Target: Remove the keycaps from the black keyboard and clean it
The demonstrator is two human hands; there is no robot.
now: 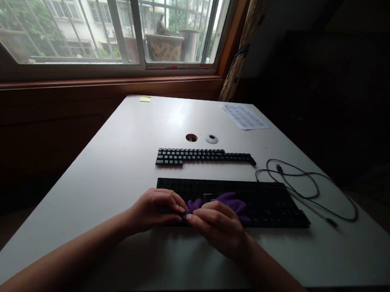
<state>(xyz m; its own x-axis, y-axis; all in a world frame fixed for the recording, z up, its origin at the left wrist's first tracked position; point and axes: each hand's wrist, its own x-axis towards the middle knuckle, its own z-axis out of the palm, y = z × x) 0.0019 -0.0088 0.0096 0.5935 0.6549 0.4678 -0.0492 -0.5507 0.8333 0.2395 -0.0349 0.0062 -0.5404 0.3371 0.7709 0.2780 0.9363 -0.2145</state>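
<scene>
right hand (221, 225): your fingers grip the crumpled purple cloth (230, 203)
left hand (155, 207): closed at its edge, anything held hidden
cloth: above your black rectangular keyboard (269, 200)

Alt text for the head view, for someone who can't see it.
A left hand and right hand meet at a purple cloth over a black keyboard on a white desk. Behind it, keys lie in rows; a cable loops to the right.

On the white desk (107, 157), I view a yellow note (145, 99), far left; printed sheets (245, 117), far right; a round hole (191, 137) beside a white ring (211, 142). Beyond: barred window (90, 23), outdoor planter (164, 48), patterned curtain (231, 77).
</scene>
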